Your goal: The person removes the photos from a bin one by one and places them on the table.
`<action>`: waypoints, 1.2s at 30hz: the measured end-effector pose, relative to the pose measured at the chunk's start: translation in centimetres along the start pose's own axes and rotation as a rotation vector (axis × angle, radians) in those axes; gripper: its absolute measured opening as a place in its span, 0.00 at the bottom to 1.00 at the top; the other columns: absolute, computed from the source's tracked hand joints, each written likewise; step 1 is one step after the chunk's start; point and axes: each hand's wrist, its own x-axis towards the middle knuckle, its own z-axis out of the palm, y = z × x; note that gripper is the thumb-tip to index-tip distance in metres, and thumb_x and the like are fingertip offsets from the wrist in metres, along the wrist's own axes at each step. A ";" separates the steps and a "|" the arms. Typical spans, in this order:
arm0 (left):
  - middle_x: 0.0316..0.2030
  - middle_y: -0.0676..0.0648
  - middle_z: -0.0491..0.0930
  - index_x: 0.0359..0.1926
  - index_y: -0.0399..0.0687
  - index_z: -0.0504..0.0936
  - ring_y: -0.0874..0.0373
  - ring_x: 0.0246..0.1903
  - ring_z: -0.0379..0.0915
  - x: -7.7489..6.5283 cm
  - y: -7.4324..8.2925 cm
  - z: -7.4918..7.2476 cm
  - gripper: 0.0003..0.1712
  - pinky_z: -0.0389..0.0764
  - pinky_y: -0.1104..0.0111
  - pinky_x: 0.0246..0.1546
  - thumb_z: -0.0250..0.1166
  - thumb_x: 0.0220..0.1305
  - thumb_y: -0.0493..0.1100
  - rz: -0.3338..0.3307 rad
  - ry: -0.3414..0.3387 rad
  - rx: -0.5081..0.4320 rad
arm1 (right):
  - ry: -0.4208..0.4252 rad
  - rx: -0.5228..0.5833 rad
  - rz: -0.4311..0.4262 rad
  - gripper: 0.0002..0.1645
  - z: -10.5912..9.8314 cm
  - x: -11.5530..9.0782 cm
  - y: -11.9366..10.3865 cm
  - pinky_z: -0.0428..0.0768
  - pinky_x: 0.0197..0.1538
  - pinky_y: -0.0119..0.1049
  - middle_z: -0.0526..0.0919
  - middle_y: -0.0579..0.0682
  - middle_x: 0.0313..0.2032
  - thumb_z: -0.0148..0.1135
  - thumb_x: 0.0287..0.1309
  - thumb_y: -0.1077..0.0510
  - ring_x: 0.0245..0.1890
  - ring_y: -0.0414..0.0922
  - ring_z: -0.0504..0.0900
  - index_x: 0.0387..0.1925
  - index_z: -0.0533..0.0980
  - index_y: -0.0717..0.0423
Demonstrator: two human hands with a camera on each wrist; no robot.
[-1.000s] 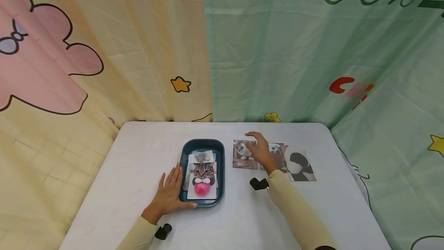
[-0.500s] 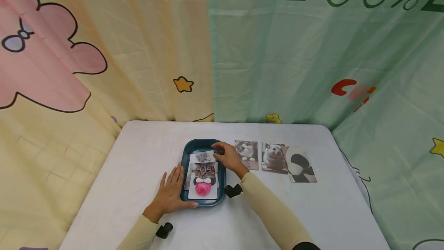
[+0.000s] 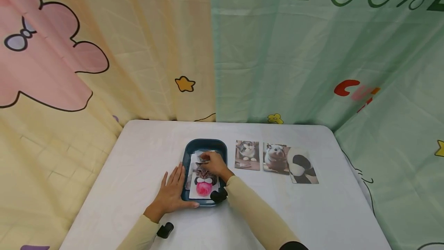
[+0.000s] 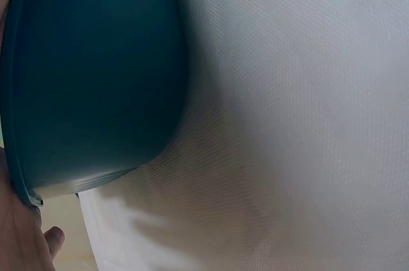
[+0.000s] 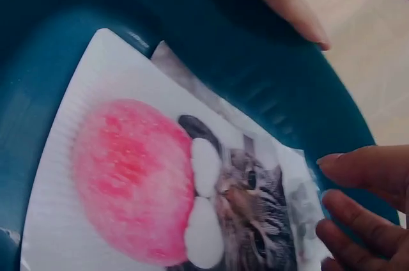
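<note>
A dark teal tray [image 3: 204, 204] on the table holds a small pile of photo cards. The top card [image 3: 204, 189] shows a tabby cat's face above a round pink shape. My left hand [image 3: 168, 194] rests along the tray's left side, fingers spread, its thumb at the front rim. Over the far end of the pile is my right hand [image 3: 216, 165]. In the right wrist view, its thumb [image 5: 364, 163] and fingers stand slightly apart at the cards' far edge. The left wrist view shows the tray's outer wall [image 4: 96, 79] beside the left fingers.
Three more cards lie right of the tray: a grey and white cat card [image 3: 247, 156], a hamster card [image 3: 275, 158] and a black and white animal card [image 3: 302, 167] overlapping it. A white cloth covers the table [image 3: 256, 207]. Printed curtains [image 3: 166, 49] hang behind.
My right hand has moved left from above the loose cards, across the tray's rim, to the far end of the pile. The left hand has stayed on the tray.
</note>
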 end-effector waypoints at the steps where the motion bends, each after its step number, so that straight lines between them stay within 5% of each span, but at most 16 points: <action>1: 0.75 0.36 0.39 0.74 0.32 0.46 0.40 0.73 0.38 0.0 0.0 0.0 0.81 0.37 0.40 0.68 0.59 0.33 0.85 0.001 0.001 -0.004 | -0.004 -0.027 0.016 0.20 0.2 0.0 0.0 0.74 0.59 0.49 0.82 0.60 0.48 0.65 0.53 0.70 0.52 0.55 0.79 0.50 0.78 0.67; 7: 0.75 0.35 0.41 0.73 0.31 0.47 0.40 0.72 0.40 -0.1 0.2 -0.1 0.80 0.39 0.39 0.67 0.60 0.33 0.85 0.014 0.019 -0.002 | -0.029 -0.208 0.096 0.21 1.1 -0.2 0.3 0.63 0.58 0.58 0.85 0.52 0.43 0.69 0.50 0.64 0.49 0.51 0.79 0.49 0.80 0.60; 11: 0.74 0.34 0.43 0.73 0.30 0.49 0.39 0.72 0.42 -0.1 0.3 0.0 0.80 0.40 0.39 0.67 0.62 0.33 0.84 0.026 0.043 -0.007 | -0.058 -0.181 0.094 0.20 1.3 -0.5 0.3 0.63 0.58 0.56 0.85 0.50 0.36 0.70 0.49 0.63 0.43 0.49 0.81 0.47 0.80 0.59; 18: 0.74 0.34 0.43 0.73 0.30 0.49 0.40 0.72 0.42 -0.1 0.3 0.0 0.79 0.40 0.39 0.67 0.62 0.33 0.84 0.030 0.046 0.001 | -0.060 -0.215 0.101 0.24 1.4 -0.8 0.2 0.62 0.59 0.58 0.84 0.51 0.44 0.71 0.48 0.62 0.50 0.50 0.79 0.50 0.78 0.55; 25: 0.74 0.34 0.43 0.73 0.31 0.49 0.39 0.72 0.42 -0.1 0.3 0.0 0.79 0.41 0.39 0.67 0.63 0.34 0.83 0.025 0.037 0.001 | -0.079 -0.222 0.120 0.21 0.9 -1.1 -0.7 0.62 0.58 0.55 0.85 0.51 0.42 0.72 0.49 0.62 0.47 0.49 0.79 0.48 0.79 0.55; 29: 0.74 0.35 0.42 0.73 0.30 0.48 0.39 0.72 0.41 0.0 0.3 0.0 0.79 0.41 0.39 0.67 0.63 0.35 0.83 0.024 0.034 0.005 | -0.083 -0.224 0.083 0.19 0.2 -1.2 -1.3 0.63 0.57 0.54 0.85 0.49 0.38 0.72 0.49 0.62 0.44 0.46 0.80 0.46 0.81 0.56; 36: 0.74 0.34 0.43 0.73 0.30 0.49 0.39 0.72 0.42 -0.1 0.3 -0.1 0.78 0.41 0.39 0.67 0.63 0.34 0.82 0.016 0.039 -0.007 | -0.147 -0.164 -0.050 0.16 -1.1 -1.4 -1.2 0.79 0.49 0.37 0.86 0.52 0.40 0.70 0.51 0.65 0.42 0.45 0.82 0.45 0.83 0.60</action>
